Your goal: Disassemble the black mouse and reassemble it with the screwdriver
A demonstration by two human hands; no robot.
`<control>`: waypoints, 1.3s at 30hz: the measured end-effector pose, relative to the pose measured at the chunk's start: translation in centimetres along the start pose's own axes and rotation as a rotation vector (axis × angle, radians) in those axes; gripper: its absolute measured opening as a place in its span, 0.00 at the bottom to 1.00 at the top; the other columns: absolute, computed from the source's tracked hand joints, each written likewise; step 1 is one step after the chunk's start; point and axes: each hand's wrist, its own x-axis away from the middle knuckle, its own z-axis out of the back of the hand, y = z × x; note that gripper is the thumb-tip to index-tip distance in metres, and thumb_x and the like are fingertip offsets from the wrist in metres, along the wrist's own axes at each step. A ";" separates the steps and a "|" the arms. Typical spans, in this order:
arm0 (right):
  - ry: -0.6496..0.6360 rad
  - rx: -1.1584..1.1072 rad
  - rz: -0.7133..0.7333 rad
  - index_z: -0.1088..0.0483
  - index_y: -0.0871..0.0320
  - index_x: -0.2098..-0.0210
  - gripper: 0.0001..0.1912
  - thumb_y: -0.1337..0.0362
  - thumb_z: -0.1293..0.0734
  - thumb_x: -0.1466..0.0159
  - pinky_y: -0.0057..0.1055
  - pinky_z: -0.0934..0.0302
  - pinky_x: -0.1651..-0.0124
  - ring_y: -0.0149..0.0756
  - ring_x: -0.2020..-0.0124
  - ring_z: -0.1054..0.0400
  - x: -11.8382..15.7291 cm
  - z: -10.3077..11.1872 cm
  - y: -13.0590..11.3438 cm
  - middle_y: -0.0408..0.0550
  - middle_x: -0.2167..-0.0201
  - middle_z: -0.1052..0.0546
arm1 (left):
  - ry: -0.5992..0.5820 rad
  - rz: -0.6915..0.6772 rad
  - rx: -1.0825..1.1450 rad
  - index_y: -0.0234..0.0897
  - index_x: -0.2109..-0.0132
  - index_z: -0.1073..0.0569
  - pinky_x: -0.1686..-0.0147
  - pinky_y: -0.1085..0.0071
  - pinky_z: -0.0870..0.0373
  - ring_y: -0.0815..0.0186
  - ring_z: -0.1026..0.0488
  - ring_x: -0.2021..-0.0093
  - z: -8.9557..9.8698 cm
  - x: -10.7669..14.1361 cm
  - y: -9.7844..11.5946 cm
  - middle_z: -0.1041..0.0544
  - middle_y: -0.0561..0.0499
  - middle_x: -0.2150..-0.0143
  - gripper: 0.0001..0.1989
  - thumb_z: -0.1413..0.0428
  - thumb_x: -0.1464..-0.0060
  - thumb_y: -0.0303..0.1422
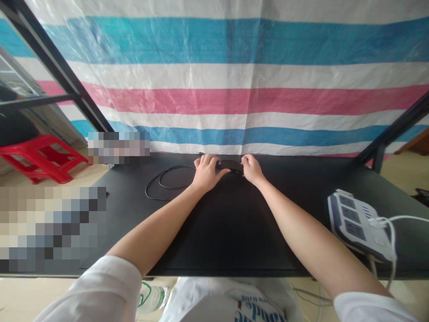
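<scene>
Between my hands, near the far edge of the black table, is a dark, rounded object [232, 166]; its kind cannot be made out. My left hand [205, 172] grips its left end, the thumb lying along the near side. At the right end my right hand [252, 169] is closed on it, fingers curled in and partly hidden. A thin black cable [147, 185] lies in loose loops on the table left of my left hand. Whether it joins the dark object is hidden by that hand.
A white power strip [363, 223] with a plugged-in white cable sits on the table [228, 241] at right. Striped plastic sheeting [214, 103] hangs behind. Black metal posts flank the table. A red stool [43, 154] stands at left, and a clear bottle [152, 298] is below the front edge.
</scene>
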 end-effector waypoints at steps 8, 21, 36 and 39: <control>0.064 -0.029 0.032 0.37 0.55 0.64 0.10 0.59 0.46 0.32 0.38 0.31 0.58 0.42 0.63 0.26 0.1 -0.2 0.4 0.52 0.66 0.23 | -0.009 0.043 0.038 0.36 0.59 0.26 0.44 0.56 0.42 0.54 0.28 0.50 -0.1 -0.2 0.2 0.23 0.42 0.55 0.17 0.44 0.41 0.47; 0.029 0.067 0.124 0.39 0.53 0.68 0.10 0.58 0.45 0.33 0.35 0.35 0.58 0.42 0.64 0.27 0.3 -0.1 -0.2 0.50 0.70 0.23 | -0.144 0.104 -0.042 0.36 0.75 0.29 0.50 0.55 0.39 0.55 0.24 0.61 -0.1 -0.7 0.2 0.22 0.41 0.68 0.27 0.58 0.35 0.47; -0.022 0.128 0.181 0.37 0.54 0.66 0.10 0.61 0.46 0.32 0.34 0.37 0.62 0.42 0.67 0.27 0.7 -0.2 -1.0 0.47 0.75 0.25 | -0.112 -0.080 0.056 0.38 0.48 0.26 0.47 0.59 0.37 0.55 0.26 0.48 -0.5 -0.3 0.1 0.21 0.43 0.53 0.20 0.48 0.38 0.45; 0.004 0.124 0.141 0.37 0.53 0.68 0.11 0.60 0.46 0.33 0.36 0.36 0.59 0.43 0.66 0.27 0.6 0.0 -0.9 0.49 0.72 0.24 | -0.148 -0.138 0.060 0.36 0.47 0.26 0.45 0.57 0.36 0.51 0.26 0.48 -0.4 -0.2 0.0 0.22 0.41 0.51 0.32 0.39 0.51 0.54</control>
